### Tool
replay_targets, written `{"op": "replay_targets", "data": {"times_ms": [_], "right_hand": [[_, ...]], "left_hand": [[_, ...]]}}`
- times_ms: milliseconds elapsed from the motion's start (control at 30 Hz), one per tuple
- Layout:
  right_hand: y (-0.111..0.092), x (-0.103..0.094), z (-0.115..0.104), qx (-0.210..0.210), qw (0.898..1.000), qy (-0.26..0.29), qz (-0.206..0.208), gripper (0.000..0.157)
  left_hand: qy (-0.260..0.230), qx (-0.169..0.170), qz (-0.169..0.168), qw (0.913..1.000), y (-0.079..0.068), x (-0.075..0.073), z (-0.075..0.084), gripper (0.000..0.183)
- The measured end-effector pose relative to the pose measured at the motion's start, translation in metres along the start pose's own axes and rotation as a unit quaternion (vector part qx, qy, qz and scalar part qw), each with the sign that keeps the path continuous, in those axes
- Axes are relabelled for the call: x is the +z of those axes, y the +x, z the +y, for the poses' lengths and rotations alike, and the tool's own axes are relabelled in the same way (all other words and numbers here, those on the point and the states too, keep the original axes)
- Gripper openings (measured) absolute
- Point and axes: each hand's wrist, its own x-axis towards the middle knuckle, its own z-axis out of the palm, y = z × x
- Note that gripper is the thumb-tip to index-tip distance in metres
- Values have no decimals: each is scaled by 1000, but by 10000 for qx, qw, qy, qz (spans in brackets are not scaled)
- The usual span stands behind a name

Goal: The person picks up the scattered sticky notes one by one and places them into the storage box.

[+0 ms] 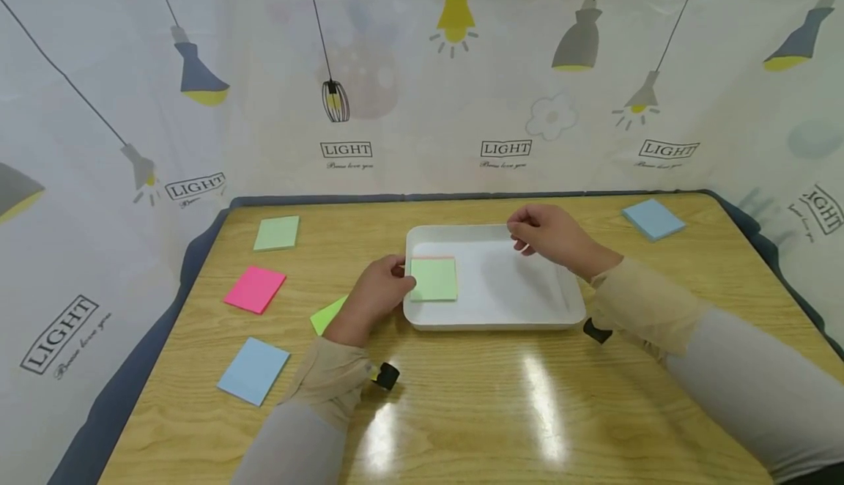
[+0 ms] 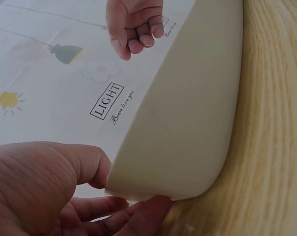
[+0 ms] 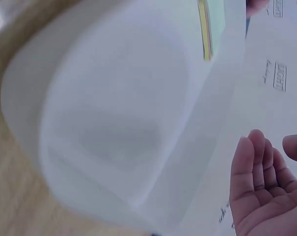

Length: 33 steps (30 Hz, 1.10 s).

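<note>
Wood-grain table (image 1: 461, 404) | our left hand (image 1: 377, 292) grips the white tray (image 1: 494, 319) by its left rim; our right hand (image 1: 552, 237), empty, hovers over its far right | green-topped sticky-note stack (image 1: 433, 280) inside its left end | we judge: steadying; next likely calls for fingertip pinching

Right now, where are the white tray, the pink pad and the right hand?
White tray (image 1: 494, 280): head view, on the bare floor of the tray.
Pink pad (image 1: 255, 290): head view, middle of its top face.
Right hand (image 1: 552, 234): head view, on the back of the hand.

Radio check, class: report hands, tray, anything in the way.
Left hand holding tray, left end. Right hand empty, not touching tray. Green-topped note stack inside, left end. No obstruction visible.
</note>
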Motion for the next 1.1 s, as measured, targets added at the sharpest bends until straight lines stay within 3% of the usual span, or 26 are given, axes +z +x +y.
{"op": "replay_targets", "data": {"times_ms": [200,467,800,1100], "right_hand": [[3,-33,8,46,9987,-145,492,35],[1,-80,28,59,9955,-398,854,42],[2,-130,65,270,9830,-1218,1346,55],[-5,-163,106,556,9756,-1369,1626,62]], "left_hand": [[29,18,-23,10000,1,0,0,52],[42,-15,3,10000,-1,-1,0,51],[63,-28,-9,10000,0,0,-1,51],[50,-60,1,10000,0,0,-1,52]]}}
